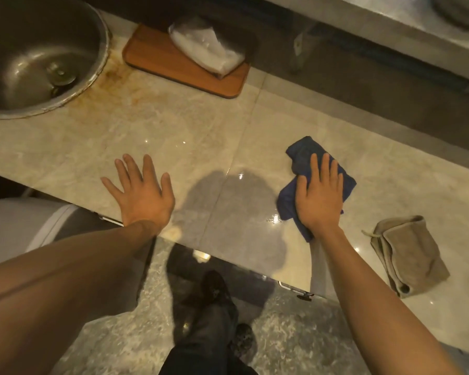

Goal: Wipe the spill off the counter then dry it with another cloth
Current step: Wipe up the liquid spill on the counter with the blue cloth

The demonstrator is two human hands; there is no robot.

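A crumpled blue cloth (303, 155) lies on the beige marble counter (173, 131) right of centre. My right hand (320, 193) presses flat on top of it, fingers spread. A wet glossy patch (255, 201) shines on the counter just left of the cloth, near the front edge. My left hand (140, 190) rests flat on the counter with fingers apart, holding nothing. A folded tan cloth (409, 255) lies by itself at the right, apart from both hands.
A round steel sink (38, 55) is set into the counter at the far left, with rust-coloured stains beside it. Behind lies a wooden board (152, 58) carrying a clear plastic bag (206, 47). The counter's front edge runs diagonally; my shoes (220, 299) stand on the speckled floor below.
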